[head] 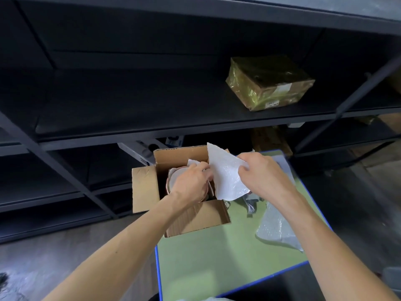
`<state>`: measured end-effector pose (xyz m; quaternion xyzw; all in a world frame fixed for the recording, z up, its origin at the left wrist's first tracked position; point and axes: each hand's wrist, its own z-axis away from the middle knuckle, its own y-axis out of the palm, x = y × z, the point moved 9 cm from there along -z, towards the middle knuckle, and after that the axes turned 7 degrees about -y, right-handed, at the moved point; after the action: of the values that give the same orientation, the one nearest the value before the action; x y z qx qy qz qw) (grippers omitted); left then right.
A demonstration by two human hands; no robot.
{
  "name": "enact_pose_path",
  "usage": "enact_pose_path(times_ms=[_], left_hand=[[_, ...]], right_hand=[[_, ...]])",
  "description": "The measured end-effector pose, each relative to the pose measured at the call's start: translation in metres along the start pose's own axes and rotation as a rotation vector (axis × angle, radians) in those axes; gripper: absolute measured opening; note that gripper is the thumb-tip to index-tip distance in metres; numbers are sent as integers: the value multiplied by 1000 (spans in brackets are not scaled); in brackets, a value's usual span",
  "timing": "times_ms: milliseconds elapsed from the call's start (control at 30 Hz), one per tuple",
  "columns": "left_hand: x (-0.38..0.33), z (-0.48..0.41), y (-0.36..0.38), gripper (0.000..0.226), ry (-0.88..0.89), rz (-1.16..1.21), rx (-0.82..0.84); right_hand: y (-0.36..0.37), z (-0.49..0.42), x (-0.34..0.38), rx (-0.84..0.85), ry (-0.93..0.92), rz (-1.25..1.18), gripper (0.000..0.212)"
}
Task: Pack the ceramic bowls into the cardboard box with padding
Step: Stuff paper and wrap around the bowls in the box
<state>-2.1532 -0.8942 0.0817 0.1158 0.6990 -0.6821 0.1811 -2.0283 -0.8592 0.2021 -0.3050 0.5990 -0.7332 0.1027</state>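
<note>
Holding foam sheet (225, 172) upright: right hand (263, 173) pinches its right edge, left hand (191, 183) grips low edge over bowls (173, 181) in box (145, 187), directly below-left.

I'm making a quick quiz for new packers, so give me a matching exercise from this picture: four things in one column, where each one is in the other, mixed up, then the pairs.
Things:
1. ceramic bowl
2. white foam sheet
3. wrapped parcel
4. bubble wrap

Places:
A. lying on the green table
B. on the dark shelf
C. inside the cardboard box
D. held in the right hand

Pairs: 1-C, 2-D, 3-B, 4-A
</note>
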Motion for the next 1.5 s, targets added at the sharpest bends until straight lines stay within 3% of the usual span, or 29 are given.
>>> enact_pose_path(times_ms=[133, 300, 467, 733, 1067, 1200, 1300, 1500], left_hand=[[3, 1, 5, 21, -2, 2, 10], [7, -1, 4, 17, -6, 33, -16], [8, -2, 3, 18, -20, 16, -12], [8, 2, -6, 31, 4, 96, -63], [9, -3, -5, 22, -1, 25, -88], [8, -1, -4, 25, 6, -21, -104], [12, -4, -4, 26, -17, -28, -123], [9, -3, -3, 26, 10, -90, -117]], right_hand=[[1, -4, -3, 13, -1, 12, 6], [-4, -14, 11, -25, -59, 80, 24], [7, -29, 22, 5, -117, 138, 22], [-28, -42, -11, 90, 9, 22, 28], [21, -44, 26, -29, -146, 206, 32], [24, -45, 33, -98, -199, 253, 30], [44, -42, 38, -24, -222, 257, 22], [82, -44, 18, 67, -100, 111, 10]])
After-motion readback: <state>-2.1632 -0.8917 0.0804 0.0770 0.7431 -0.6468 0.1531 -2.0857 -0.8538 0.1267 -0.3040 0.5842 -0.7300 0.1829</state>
